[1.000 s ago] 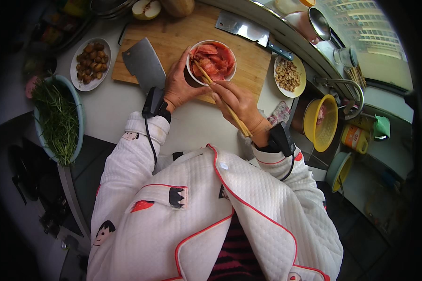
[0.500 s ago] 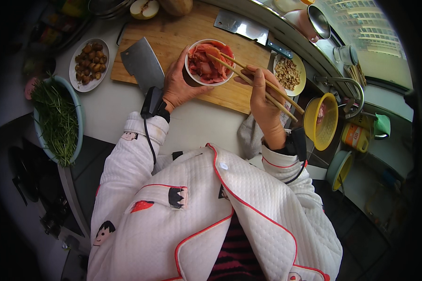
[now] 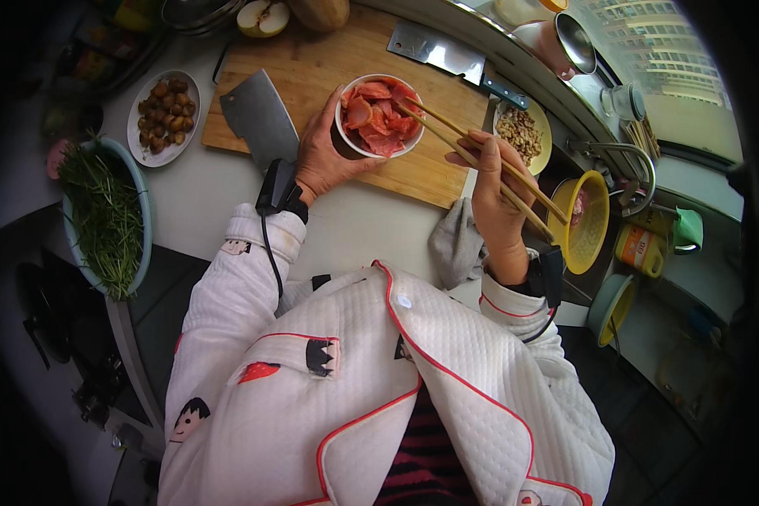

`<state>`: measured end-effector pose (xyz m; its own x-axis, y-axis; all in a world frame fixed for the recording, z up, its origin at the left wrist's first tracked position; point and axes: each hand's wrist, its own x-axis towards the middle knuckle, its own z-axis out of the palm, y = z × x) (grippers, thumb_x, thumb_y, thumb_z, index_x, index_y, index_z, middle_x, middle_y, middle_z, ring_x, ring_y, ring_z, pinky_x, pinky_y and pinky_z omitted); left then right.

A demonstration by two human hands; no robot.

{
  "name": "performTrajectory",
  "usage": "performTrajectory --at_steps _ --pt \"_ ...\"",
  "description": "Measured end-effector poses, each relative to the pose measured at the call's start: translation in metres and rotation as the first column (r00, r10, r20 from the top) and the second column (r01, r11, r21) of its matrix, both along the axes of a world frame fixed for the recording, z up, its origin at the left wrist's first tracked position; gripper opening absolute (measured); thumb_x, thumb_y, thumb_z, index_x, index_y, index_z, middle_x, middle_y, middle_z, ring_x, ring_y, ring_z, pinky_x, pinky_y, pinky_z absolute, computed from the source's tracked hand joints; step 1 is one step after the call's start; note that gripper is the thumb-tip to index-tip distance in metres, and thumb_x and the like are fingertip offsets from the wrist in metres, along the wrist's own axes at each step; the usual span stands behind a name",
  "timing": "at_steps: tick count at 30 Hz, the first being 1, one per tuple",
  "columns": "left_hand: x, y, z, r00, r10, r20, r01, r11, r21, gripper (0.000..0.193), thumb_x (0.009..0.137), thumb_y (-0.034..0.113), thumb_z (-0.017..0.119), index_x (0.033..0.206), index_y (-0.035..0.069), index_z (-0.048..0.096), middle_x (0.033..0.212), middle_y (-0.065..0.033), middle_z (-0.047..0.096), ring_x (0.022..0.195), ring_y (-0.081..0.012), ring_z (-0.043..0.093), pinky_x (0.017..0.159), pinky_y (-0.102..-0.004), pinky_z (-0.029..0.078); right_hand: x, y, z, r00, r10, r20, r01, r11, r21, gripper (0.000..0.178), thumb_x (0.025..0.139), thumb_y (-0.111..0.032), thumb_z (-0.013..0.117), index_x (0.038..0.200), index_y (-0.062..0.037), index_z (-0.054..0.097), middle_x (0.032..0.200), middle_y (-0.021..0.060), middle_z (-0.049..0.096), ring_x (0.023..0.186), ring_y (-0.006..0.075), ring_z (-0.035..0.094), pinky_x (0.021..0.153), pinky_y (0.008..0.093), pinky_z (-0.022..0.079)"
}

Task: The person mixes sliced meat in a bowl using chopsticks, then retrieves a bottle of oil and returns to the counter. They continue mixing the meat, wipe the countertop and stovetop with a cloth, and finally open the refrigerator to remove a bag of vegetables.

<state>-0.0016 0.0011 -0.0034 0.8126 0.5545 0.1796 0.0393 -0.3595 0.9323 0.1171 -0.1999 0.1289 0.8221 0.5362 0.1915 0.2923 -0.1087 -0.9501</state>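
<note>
A white bowl (image 3: 341, 126) full of thin reddish meat slices (image 3: 378, 116) is held above the near part of the wooden cutting board. My left hand (image 3: 323, 158) grips its left side, thumb and fingers wrapped round the rim and wall. In my right hand (image 3: 499, 187) is a pair of wooden chopsticks (image 3: 447, 133), their tips at the right edge of the meat. The slices lie loosely heaped up to the rim. Just left of the bowl, a cleaver (image 3: 260, 116) rests partly on the board, its handle end hidden behind my left wrist.
Beneath is the cutting board (image 3: 329, 59), with a second cleaver (image 3: 437, 49) at its far edge. Left stand a plate of chestnuts (image 3: 165, 116) and a basin of green stalks (image 3: 103, 219). Right are a plate of chopped nuts (image 3: 521, 133), a yellow colander (image 3: 594, 228), a faucet (image 3: 641, 160) and a grey cloth (image 3: 457, 246).
My right hand has moved right and slightly nearer to me, drawing the chopstick tips from the middle of the meat to its right edge. The slices lie differently. My left hand keeps the bowl.
</note>
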Motion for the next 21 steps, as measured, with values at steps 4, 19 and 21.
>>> performTrajectory --at_steps 4,19,21 --pt "0.001 0.000 0.001 1.000 0.002 0.004 -0.002 1.000 0.022 0.121 0.055 0.034 0.098 0.153 0.008 0.033 0.137 -0.0182 0.056 0.125 -0.0349 0.056 0.107 -0.0431 0.047 0.004 -0.005 -0.002 0.999 -0.009 0.050 0.011 0.999 -0.030 0.024 0.107 -0.012 0.051 0.112 0.0075 0.065 0.097 0.0157 0.072 0.086 0.0244 0.075 0.077 0.0301 0.061" --pt "-0.001 -0.003 0.007 0.996 -0.044 -0.080 0.032 0.989 -0.146 0.131 0.061 0.020 0.096 0.159 0.007 0.011 0.149 -0.0216 0.043 0.137 -0.0319 0.047 0.114 -0.0391 0.041 0.009 0.021 -0.006 0.995 0.059 0.075 -0.058 0.998 -0.009 0.022 0.105 -0.012 0.055 0.107 0.0074 0.066 0.097 0.0149 0.072 0.085 0.0216 0.075 0.075 0.0272 0.060" --pt "-0.002 -0.006 0.009 0.997 -0.048 -0.066 0.032 0.972 -0.233 0.130 0.064 0.018 0.095 0.160 0.007 0.008 0.152 -0.0229 0.039 0.138 -0.0331 0.045 0.114 -0.0395 0.040 0.014 0.035 -0.019 0.978 0.115 0.172 -0.094 0.988 -0.126 0.023 0.105 -0.012 0.055 0.108 0.0078 0.065 0.098 0.0152 0.073 0.087 0.0221 0.075 0.077 0.0267 0.061"
